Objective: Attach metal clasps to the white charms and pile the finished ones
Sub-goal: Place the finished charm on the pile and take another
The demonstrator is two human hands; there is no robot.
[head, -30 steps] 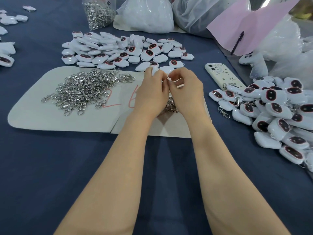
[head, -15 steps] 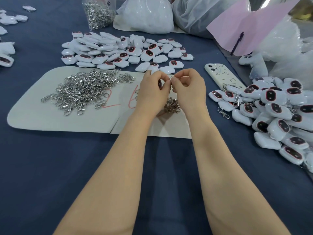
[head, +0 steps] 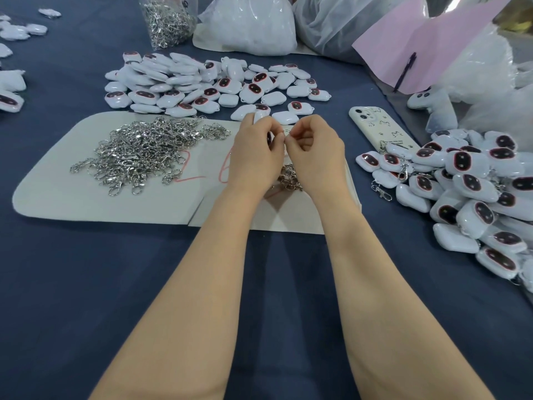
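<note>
- Now you are mid-attach: your left hand (head: 255, 157) curls round 1 charm (head: 269, 139), mostly hidden by your fingers, above the mat (head: 57, 197).
- Your right hand (head: 315, 151) makes a narrow pinch against the left fingertips. It presumably holds a clasp, which is too small to see.
- A small clump (head: 288, 179) of clasps lies under your wrists, and the big heap (head: 138, 151) sits left on the mat.
- Bare charms (head: 202, 85) lie beyond the mat. The finished pile (head: 467, 192) is on your right, past the phone (head: 375, 125).
- Next, I judge: hook the clasp through the charm's loop, check that it closes, then carry the charm right to the pile.
</note>
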